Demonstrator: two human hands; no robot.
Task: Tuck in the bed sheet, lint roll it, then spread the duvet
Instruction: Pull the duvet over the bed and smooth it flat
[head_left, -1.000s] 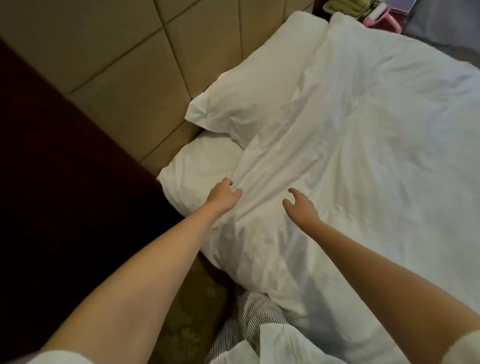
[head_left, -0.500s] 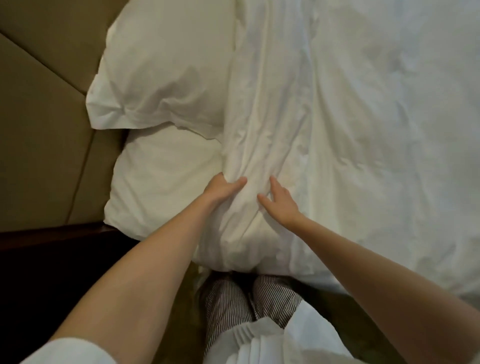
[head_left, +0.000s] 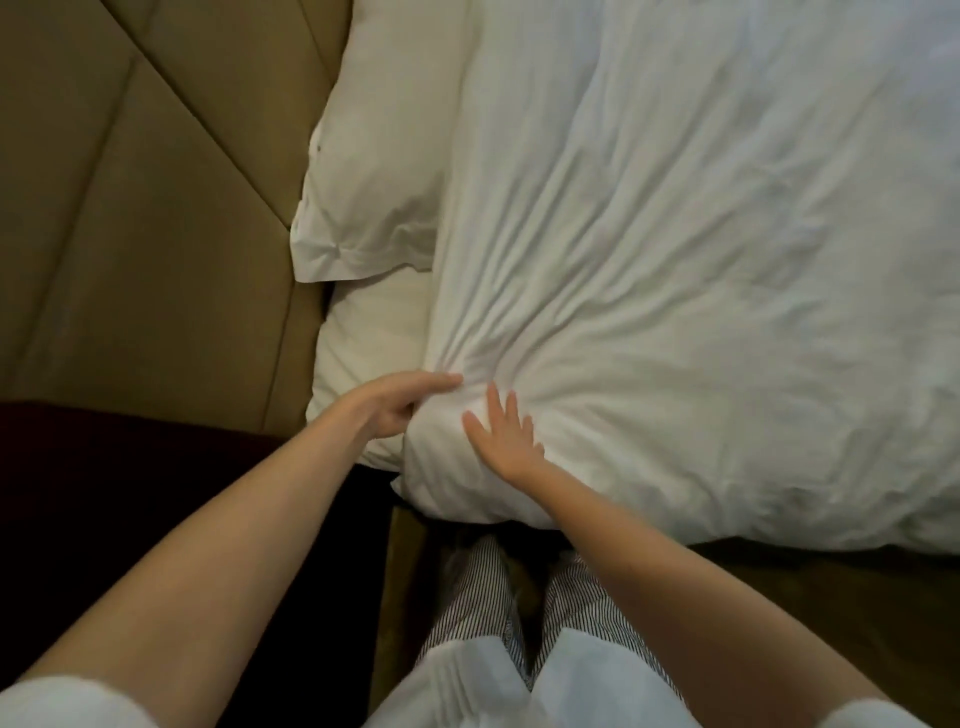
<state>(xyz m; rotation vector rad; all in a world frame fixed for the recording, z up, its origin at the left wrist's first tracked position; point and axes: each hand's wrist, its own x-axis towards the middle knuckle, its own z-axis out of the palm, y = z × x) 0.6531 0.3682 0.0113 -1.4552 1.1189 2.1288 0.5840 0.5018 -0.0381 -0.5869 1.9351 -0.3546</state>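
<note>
The white duvet (head_left: 675, 260) lies wrinkled over most of the bed, its near-left corner bulging at the bed's edge. My left hand (head_left: 400, 402) pinches that corner, and creases fan out from its fingertips. My right hand (head_left: 506, 436) presses flat on the duvet just to the right, fingers spread. A strip of white bed sheet (head_left: 374, 332) shows between the duvet's edge and the headboard. No lint roller is in view.
A white pillow (head_left: 374, 171) leans against the tan padded headboard (head_left: 156, 208) at the left. A dark piece of furniture (head_left: 130, 493) stands beside the bed at lower left. My striped trouser legs (head_left: 478, 597) stand close against the bed's side.
My left hand has taken hold of the duvet corner, bunching the fabric. My right hand has flattened on the duvet with its fingers spread. The view has shifted right, closer over the bed.
</note>
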